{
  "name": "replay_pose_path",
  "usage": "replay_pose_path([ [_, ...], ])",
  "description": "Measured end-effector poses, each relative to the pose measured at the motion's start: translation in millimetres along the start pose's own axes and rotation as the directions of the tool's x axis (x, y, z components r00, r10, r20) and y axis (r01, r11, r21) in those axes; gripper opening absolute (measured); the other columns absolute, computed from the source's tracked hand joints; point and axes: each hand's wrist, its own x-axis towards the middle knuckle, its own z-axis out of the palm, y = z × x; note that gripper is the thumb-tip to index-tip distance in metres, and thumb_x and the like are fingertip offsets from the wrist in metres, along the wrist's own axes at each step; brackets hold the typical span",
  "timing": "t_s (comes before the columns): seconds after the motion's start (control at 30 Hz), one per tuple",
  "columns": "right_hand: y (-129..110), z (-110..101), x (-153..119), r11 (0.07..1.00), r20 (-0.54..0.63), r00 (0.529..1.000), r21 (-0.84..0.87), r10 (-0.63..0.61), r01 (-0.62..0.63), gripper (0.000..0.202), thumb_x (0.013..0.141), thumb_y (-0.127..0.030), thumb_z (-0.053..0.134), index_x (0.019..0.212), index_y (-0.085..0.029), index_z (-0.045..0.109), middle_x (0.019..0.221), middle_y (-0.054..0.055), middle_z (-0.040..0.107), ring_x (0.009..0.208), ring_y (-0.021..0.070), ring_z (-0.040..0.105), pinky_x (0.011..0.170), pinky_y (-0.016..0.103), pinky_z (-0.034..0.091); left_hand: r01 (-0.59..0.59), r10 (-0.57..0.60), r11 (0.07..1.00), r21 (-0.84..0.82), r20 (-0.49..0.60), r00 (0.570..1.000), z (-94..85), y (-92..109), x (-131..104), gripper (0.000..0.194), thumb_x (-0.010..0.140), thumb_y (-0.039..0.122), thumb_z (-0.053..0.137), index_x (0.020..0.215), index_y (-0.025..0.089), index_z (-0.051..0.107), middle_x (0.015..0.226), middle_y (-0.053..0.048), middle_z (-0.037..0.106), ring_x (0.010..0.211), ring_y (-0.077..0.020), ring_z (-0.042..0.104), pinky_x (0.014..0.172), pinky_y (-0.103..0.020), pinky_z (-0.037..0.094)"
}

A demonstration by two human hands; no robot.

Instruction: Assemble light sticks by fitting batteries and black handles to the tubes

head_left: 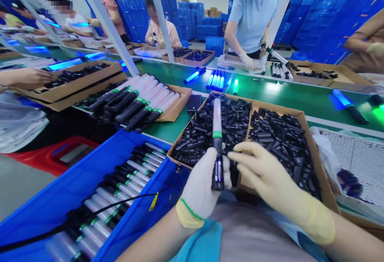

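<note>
My left hand [199, 186], in a white knit glove over a yellowish one, is wrapped round the black handle of a light stick [217, 120]. The stick points away from me, with a frosted clear tube and a green band. Its battery slot is uncovered and faces up, showing labelled batteries [219, 170]. My right hand [267, 178], in a pale yellow rubber glove, is just right of the handle with its fingers stretched towards it. I cannot tell whether its fingertips touch the stick. Beyond both hands lie small black plastic parts [274, 134] in a cardboard box [249, 122].
A blue bin [120, 150] at left holds rows of light sticks, with a black cable [120, 204] across it. More sticks [141, 98] are piled in a carton. Lit sticks [215, 80] lie on the green conveyor [192, 88]. A white tray [357, 162] is at right; co-workers sit or stand around.
</note>
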Motion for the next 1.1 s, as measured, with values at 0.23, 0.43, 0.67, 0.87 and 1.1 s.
replay_pose_path([
  [0.23,49.5,39.0,74.3,0.877,0.131,0.917,-0.37,0.377,-0.307,0.021,0.091,-0.03,0.057,0.085,-0.013,0.067,0.089,0.012,0.067,0.085,0.0236,0.065,0.078,0.038,0.049,-0.13,0.129,0.99,0.047,0.027,0.991,1.7,14.9,2.1,0.033,0.095,0.039,0.051,0.119,0.017,0.057,0.075,-0.001,0.059,0.051,-0.0093,0.053,0.049,-0.023,0.046],
  [0.43,45.9,35.1,67.8,0.88,0.085,0.926,-0.353,0.369,-0.319,0.013,0.087,-0.013,0.052,0.083,-0.014,0.064,0.093,0.011,0.066,0.087,0.0202,0.063,0.08,0.031,0.047,-0.032,0.032,0.999,-0.006,0.048,0.998,-4.1,8.8,0.1,0.033,0.094,0.04,0.053,0.117,0.017,0.058,0.075,-0.001,0.061,0.05,-0.0096,0.055,0.049,-0.022,0.046],
  [0.67,49.5,-23.4,29.3,0.942,0.062,0.966,-0.246,0.252,-0.23,0.021,0.095,-0.022,0.043,0.091,-0.021,0.063,0.094,0.002,0.068,0.085,0.0161,0.062,0.074,0.025,0.046,0.021,-0.022,0.999,0.045,0.016,1.0,7.8,1.8,0.4,0.037,0.092,0.04,0.056,0.12,0.017,0.058,0.077,-0.002,0.061,0.051,-0.0097,0.055,0.047,-0.021,0.044],
  [0.87,54.2,15.5,47.6,0.952,0.196,0.973,-0.302,0.119,-0.056,0.008,0.083,-0.02,0.063,0.087,-0.018,0.07,0.092,0.01,0.07,0.095,0.0259,0.061,0.085,0.036,0.042,-0.001,-0.003,0.998,0.07,0.062,0.998,15.7,-9.5,3.0,0.035,0.093,0.04,0.054,0.119,0.017,0.057,0.076,-0.002,0.059,0.052,-0.009,0.054,0.049,-0.021,0.045],
  [1.1,51.4,-0.7,56.1,0.973,0.098,0.991,-0.221,0.094,-0.07,0.027,0.087,-0.009,0.046,0.093,-0.015,0.071,0.093,0.01,0.068,0.093,0.0221,0.062,0.091,0.036,0.044,-0.015,0.015,0.998,0.054,-0.004,1.0,12.0,-11.7,-6.0,0.032,0.093,0.041,0.055,0.114,0.018,0.056,0.078,-0.002,0.061,0.053,-0.0095,0.055,0.049,-0.022,0.045],
])
